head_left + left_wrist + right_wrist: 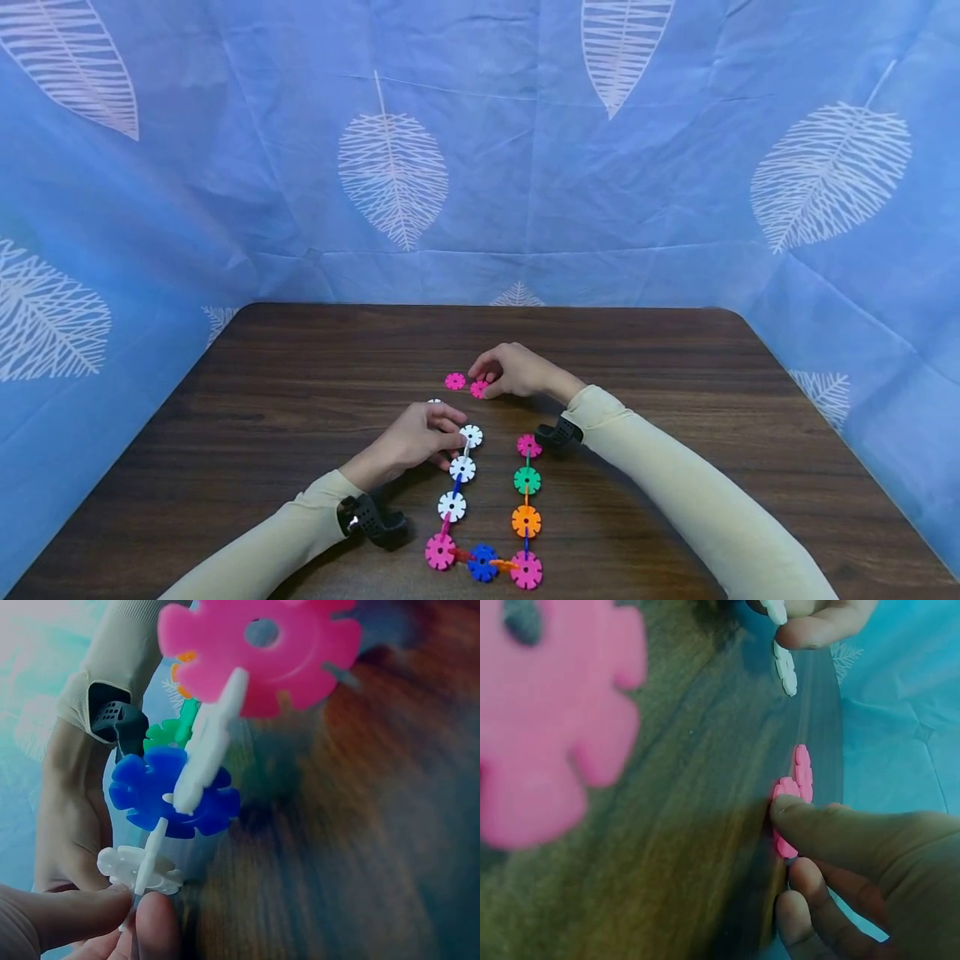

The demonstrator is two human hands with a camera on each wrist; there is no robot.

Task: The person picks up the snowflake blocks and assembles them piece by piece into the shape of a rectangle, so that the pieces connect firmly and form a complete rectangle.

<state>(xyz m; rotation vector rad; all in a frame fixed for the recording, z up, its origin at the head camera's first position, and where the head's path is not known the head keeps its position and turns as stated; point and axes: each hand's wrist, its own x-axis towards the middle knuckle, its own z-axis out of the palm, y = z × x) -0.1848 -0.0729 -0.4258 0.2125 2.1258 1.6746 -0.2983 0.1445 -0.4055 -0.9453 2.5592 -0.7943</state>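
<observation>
A chain of slotted flower-shaped plastic discs lies in a U on the table, with a blue disc [482, 563] at its near bend. At the chain's far left end is a white disc [471, 435], which my left hand [412, 440] pinches between thumb and fingers. Farther back, my right hand [519, 372] holds a loose pink disc [478, 389] by its edge, the thumb over its face in the right wrist view. Beside it lies another pink disc [454, 381]. A loose white disc [434, 402] shows partly behind the left hand.
The chain's right side runs from a green disc [527, 481] to an orange disc [527, 521], below the right wrist. Everything lies on a dark wooden table [300, 367] with rounded far corners. A blue leaf-print cloth [480, 183] hangs behind and beside the table.
</observation>
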